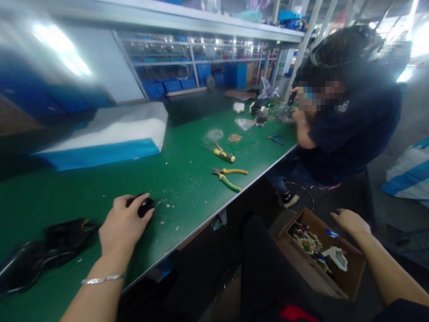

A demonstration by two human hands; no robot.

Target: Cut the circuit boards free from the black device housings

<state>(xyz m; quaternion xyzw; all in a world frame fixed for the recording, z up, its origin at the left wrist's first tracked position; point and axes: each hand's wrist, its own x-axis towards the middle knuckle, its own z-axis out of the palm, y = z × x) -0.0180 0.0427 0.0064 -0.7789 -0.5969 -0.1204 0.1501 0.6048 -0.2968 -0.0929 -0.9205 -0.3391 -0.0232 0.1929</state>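
On the green bench top, my left hand has its fingers closed round a small black part; its exact kind is hard to make out. To the left of that hand lies a crumpled black plastic bag. My right hand hovers over an open cardboard box beside the bench, its fingers loosely stretched and nothing visible in them. Just below those fingers is a small blue piece. Scraps and a white plastic shell lie inside the box.
Diagonal cutters and a yellow screwdriver lie near the bench edge, with blue-handled pliers farther along. A white and blue sack lies at the back left. A co-worker sits at right, handling parts.
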